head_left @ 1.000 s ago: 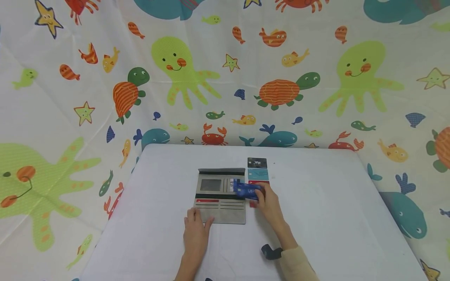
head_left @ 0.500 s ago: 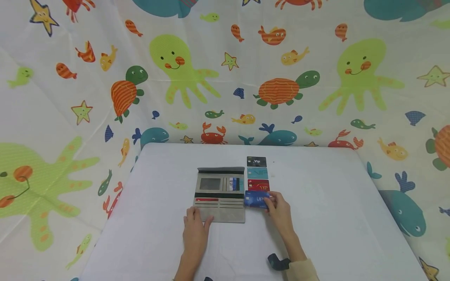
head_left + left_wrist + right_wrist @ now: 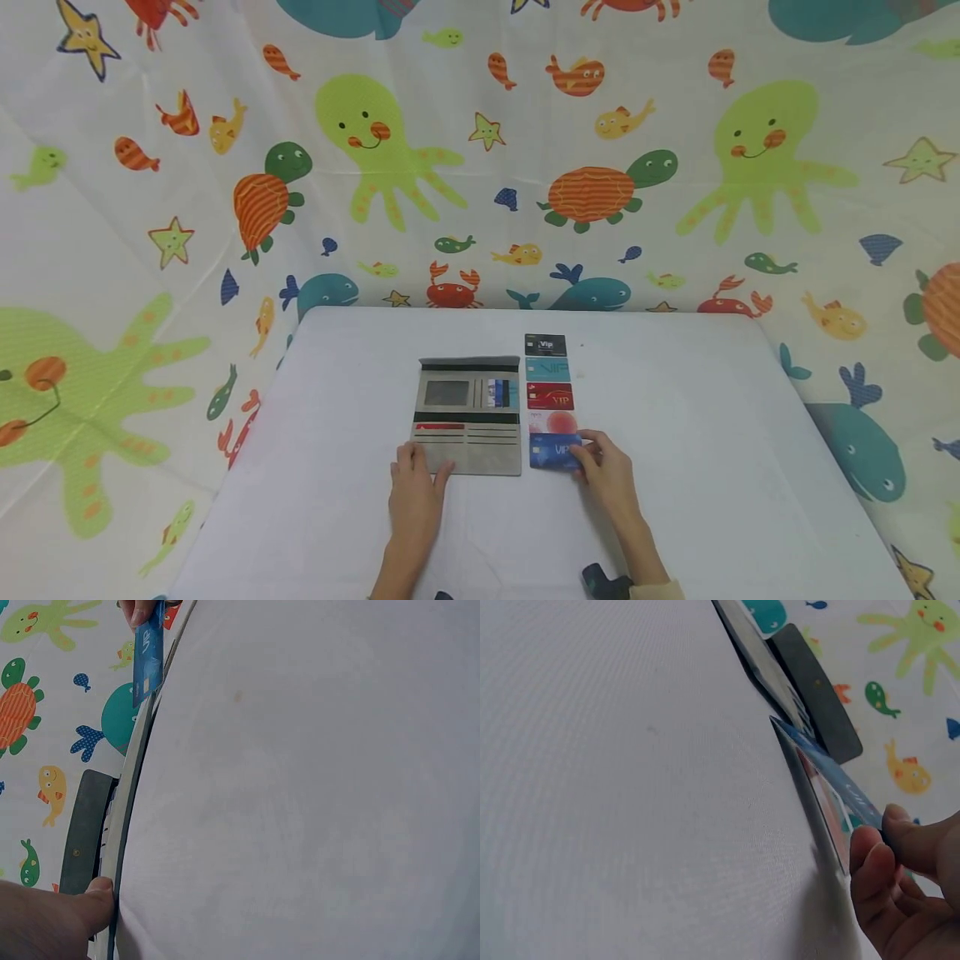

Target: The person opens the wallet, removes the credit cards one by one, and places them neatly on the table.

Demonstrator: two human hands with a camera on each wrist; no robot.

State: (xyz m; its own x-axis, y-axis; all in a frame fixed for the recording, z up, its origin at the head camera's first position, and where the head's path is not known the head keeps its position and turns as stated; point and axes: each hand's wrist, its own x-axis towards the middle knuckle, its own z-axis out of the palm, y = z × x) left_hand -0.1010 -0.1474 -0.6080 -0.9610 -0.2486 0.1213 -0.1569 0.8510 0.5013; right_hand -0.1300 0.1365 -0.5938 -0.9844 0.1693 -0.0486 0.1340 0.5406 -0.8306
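Note:
A grey wallet (image 3: 487, 457) lies unfolded on the table, with card slots and a clear window showing. My left hand (image 3: 415, 500) rests at its lower left corner, the thumb on the near edge. My right hand (image 3: 609, 471) pinches the right end of a blue VIP card (image 3: 551, 451) between thumb and fingers. In the right wrist view that card (image 3: 832, 771) is tilted, its far corner low near the tabletop. Just above it in the head view is a pale card with a pink circle (image 3: 558, 422), partly overlapped by the blue one.
Above the pale card, a red card (image 3: 550, 396), a teal card (image 3: 547, 369) and a black card (image 3: 545, 344) form a column beside the wallet. The white table (image 3: 360, 375) meets a sea-animal cloth (image 3: 450, 167) behind. A dark wrist device (image 3: 606, 583) shows at the right wrist.
My right hand has carried the blue card from over the wallet's right side down and right to the column's near end, uncovering the red and pale cards. My left hand stays on the wallet.

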